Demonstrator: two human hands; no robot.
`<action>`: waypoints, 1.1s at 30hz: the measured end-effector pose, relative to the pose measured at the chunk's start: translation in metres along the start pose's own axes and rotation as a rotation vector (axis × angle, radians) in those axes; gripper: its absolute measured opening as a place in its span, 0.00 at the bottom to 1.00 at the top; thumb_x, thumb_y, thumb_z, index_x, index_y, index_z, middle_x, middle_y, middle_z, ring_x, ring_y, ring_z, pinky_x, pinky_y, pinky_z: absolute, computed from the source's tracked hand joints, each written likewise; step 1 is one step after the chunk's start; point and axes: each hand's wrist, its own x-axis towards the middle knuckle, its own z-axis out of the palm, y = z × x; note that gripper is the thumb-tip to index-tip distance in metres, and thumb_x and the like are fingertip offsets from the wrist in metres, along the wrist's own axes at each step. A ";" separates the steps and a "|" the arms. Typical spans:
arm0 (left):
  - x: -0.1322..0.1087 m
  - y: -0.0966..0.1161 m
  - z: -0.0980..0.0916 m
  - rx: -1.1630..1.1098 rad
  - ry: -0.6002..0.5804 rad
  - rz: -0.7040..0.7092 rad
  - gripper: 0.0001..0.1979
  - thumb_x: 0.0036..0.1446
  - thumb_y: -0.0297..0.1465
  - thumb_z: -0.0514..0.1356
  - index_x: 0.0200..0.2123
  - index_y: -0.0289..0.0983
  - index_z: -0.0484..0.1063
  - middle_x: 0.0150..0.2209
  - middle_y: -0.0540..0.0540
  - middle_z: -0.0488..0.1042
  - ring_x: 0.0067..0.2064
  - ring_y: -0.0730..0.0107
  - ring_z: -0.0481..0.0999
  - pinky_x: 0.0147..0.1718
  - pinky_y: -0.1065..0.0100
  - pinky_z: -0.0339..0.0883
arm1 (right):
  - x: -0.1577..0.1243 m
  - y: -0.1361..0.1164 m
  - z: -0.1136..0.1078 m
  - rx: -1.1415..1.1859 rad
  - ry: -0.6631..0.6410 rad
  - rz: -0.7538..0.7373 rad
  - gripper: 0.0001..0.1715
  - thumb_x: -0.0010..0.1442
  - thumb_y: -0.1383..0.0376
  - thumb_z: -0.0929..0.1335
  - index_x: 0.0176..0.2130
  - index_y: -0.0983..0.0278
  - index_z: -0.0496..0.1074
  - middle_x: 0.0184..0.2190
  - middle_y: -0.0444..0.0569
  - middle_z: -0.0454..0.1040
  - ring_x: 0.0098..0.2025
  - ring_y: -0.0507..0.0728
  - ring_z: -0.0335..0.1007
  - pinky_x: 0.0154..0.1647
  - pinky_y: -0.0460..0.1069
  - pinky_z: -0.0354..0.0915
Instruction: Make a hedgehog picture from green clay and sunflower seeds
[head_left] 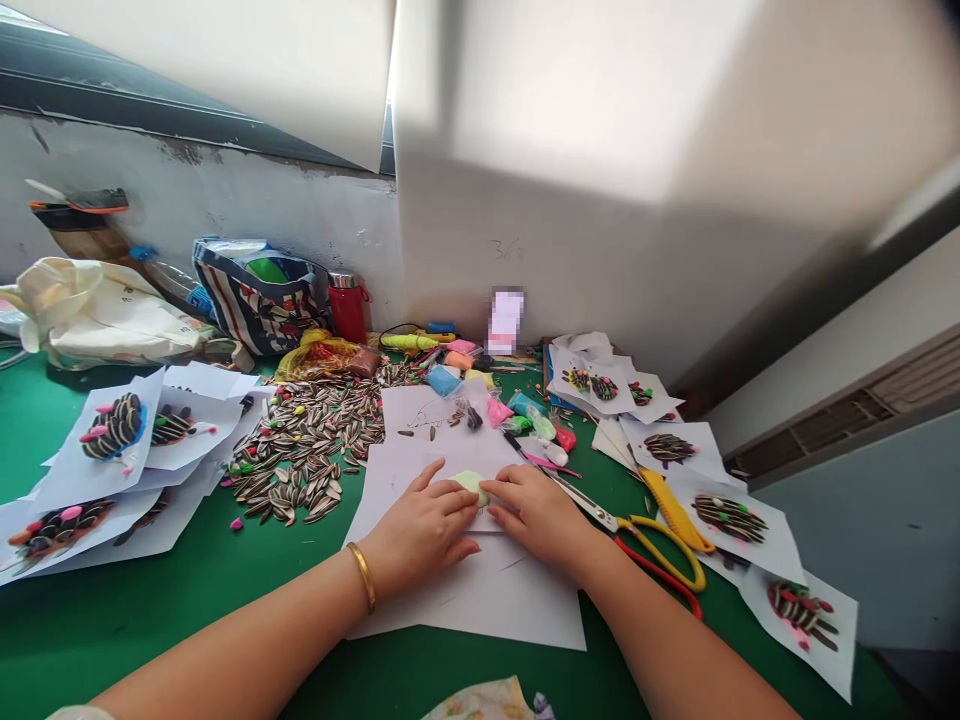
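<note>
Both of my hands rest on a stack of white paper (480,590) lying on the green table (187,610). My left hand (421,530), with a gold bangle on its wrist, and my right hand (537,515) press their fingertips onto a small pale green lump of clay (471,484) on the top sheet. The fingers of both hands are bent and drawn together around the lump. Scissors with yellow and red handles (660,550) lie just right of my right hand.
A heap of striped sunflower seeds (307,445) lies to the left. Sheets bearing seed-and-clay figures (112,430) are spread at left and at right (731,520). Coloured clay packets (525,415), a red flask (349,308), a striped bag (255,295) and a yellow utility knife (675,510) crowd the back.
</note>
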 end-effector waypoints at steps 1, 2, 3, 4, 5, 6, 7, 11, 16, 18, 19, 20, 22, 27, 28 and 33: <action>0.000 0.000 0.001 -0.002 -0.008 0.007 0.16 0.64 0.41 0.57 0.51 0.41 0.72 0.47 0.47 0.78 0.52 0.62 0.73 0.69 0.49 0.36 | 0.000 0.000 0.000 0.002 0.001 0.000 0.19 0.65 0.64 0.66 0.54 0.60 0.73 0.47 0.52 0.73 0.47 0.58 0.67 0.50 0.52 0.64; 0.000 0.000 0.002 -0.002 -0.015 0.009 0.16 0.63 0.41 0.58 0.51 0.41 0.73 0.46 0.47 0.79 0.51 0.62 0.74 0.69 0.48 0.35 | 0.000 -0.001 0.000 0.002 0.001 -0.002 0.18 0.64 0.65 0.66 0.54 0.60 0.73 0.46 0.51 0.73 0.47 0.58 0.67 0.50 0.52 0.64; 0.000 0.000 0.002 -0.002 -0.022 0.006 0.16 0.63 0.41 0.58 0.51 0.41 0.73 0.45 0.47 0.79 0.51 0.62 0.74 0.69 0.47 0.34 | 0.000 -0.001 0.000 0.000 0.001 -0.005 0.17 0.64 0.65 0.66 0.53 0.59 0.74 0.45 0.51 0.73 0.46 0.57 0.67 0.49 0.52 0.64; 0.000 0.000 0.003 -0.001 -0.027 0.000 0.17 0.63 0.42 0.58 0.51 0.41 0.73 0.45 0.47 0.79 0.51 0.61 0.74 0.69 0.46 0.33 | 0.000 -0.002 0.000 -0.002 -0.001 -0.008 0.17 0.64 0.65 0.66 0.52 0.58 0.75 0.45 0.50 0.73 0.46 0.57 0.67 0.49 0.52 0.64; 0.000 0.001 0.002 0.000 -0.031 -0.005 0.17 0.63 0.42 0.59 0.51 0.41 0.73 0.46 0.46 0.79 0.51 0.61 0.74 0.69 0.46 0.32 | 0.000 -0.002 0.000 -0.005 -0.002 -0.009 0.16 0.64 0.66 0.66 0.51 0.58 0.75 0.44 0.50 0.72 0.45 0.57 0.67 0.49 0.52 0.64; 0.000 0.001 0.002 0.000 -0.036 -0.009 0.17 0.62 0.42 0.59 0.51 0.41 0.73 0.46 0.46 0.78 0.51 0.61 0.74 0.68 0.45 0.31 | 0.000 -0.002 0.000 -0.007 -0.001 -0.010 0.16 0.64 0.66 0.66 0.51 0.57 0.75 0.44 0.50 0.72 0.45 0.57 0.67 0.49 0.51 0.64; 0.001 0.002 0.001 -0.001 -0.042 -0.010 0.17 0.62 0.42 0.59 0.51 0.41 0.73 0.46 0.46 0.78 0.51 0.61 0.74 0.68 0.45 0.30 | 0.000 -0.003 0.000 -0.006 0.000 -0.010 0.16 0.64 0.66 0.66 0.51 0.57 0.75 0.44 0.50 0.72 0.45 0.57 0.67 0.49 0.51 0.64; 0.002 0.003 -0.003 -0.014 -0.050 -0.004 0.17 0.62 0.41 0.59 0.51 0.42 0.72 0.46 0.47 0.79 0.49 0.62 0.75 0.68 0.44 0.27 | 0.000 -0.003 -0.001 0.004 0.003 -0.015 0.16 0.64 0.66 0.66 0.51 0.57 0.75 0.43 0.50 0.72 0.45 0.56 0.67 0.48 0.51 0.64; 0.002 0.001 -0.002 -0.027 -0.001 0.018 0.17 0.63 0.40 0.59 0.53 0.43 0.71 0.48 0.48 0.78 0.53 0.63 0.74 0.69 0.46 0.26 | 0.000 -0.001 0.000 0.017 0.028 -0.026 0.17 0.64 0.67 0.66 0.51 0.58 0.75 0.44 0.50 0.72 0.45 0.56 0.67 0.48 0.51 0.64; 0.002 0.001 0.000 -0.030 0.011 0.029 0.17 0.62 0.40 0.60 0.53 0.42 0.71 0.48 0.48 0.78 0.54 0.63 0.73 0.69 0.47 0.26 | 0.000 -0.001 0.001 0.017 0.037 -0.033 0.17 0.63 0.68 0.66 0.51 0.59 0.75 0.44 0.51 0.72 0.45 0.57 0.67 0.48 0.51 0.64; 0.001 0.000 0.002 -0.030 0.011 0.031 0.18 0.61 0.40 0.61 0.52 0.42 0.71 0.47 0.48 0.79 0.54 0.64 0.74 0.69 0.48 0.26 | 0.001 -0.001 0.001 0.017 0.041 -0.035 0.17 0.63 0.69 0.66 0.51 0.60 0.75 0.44 0.51 0.72 0.45 0.57 0.67 0.48 0.52 0.65; 0.001 0.000 0.003 -0.030 0.010 0.031 0.18 0.61 0.40 0.61 0.52 0.42 0.71 0.47 0.48 0.79 0.54 0.64 0.74 0.69 0.48 0.27 | 0.001 -0.001 0.001 0.017 0.043 -0.035 0.17 0.63 0.69 0.66 0.50 0.60 0.75 0.43 0.51 0.72 0.45 0.57 0.67 0.48 0.52 0.65; 0.000 -0.001 0.004 -0.030 0.003 0.026 0.18 0.60 0.40 0.62 0.52 0.42 0.72 0.46 0.48 0.79 0.53 0.63 0.75 0.69 0.48 0.27 | 0.001 -0.001 0.001 0.016 0.044 -0.038 0.17 0.63 0.70 0.65 0.50 0.60 0.75 0.43 0.51 0.73 0.44 0.57 0.68 0.47 0.51 0.65; 0.001 -0.001 0.002 -0.057 -0.003 0.030 0.16 0.61 0.40 0.61 0.50 0.42 0.72 0.46 0.48 0.79 0.53 0.63 0.75 0.69 0.47 0.24 | 0.002 -0.001 0.001 0.022 0.057 -0.050 0.17 0.63 0.70 0.65 0.49 0.59 0.76 0.42 0.51 0.73 0.44 0.57 0.68 0.46 0.51 0.66; 0.001 -0.001 0.002 -0.063 0.006 0.032 0.15 0.61 0.39 0.61 0.50 0.42 0.72 0.47 0.48 0.79 0.53 0.63 0.75 0.69 0.47 0.24 | 0.002 -0.001 0.001 0.023 0.058 -0.050 0.17 0.62 0.70 0.65 0.49 0.59 0.76 0.42 0.51 0.73 0.44 0.57 0.68 0.46 0.51 0.66; 0.001 -0.001 0.000 -0.070 0.048 0.033 0.14 0.63 0.38 0.59 0.50 0.42 0.72 0.48 0.48 0.78 0.55 0.63 0.73 0.69 0.49 0.26 | 0.001 0.000 0.002 0.028 0.051 -0.045 0.17 0.62 0.70 0.66 0.49 0.59 0.76 0.43 0.51 0.73 0.44 0.57 0.68 0.47 0.52 0.66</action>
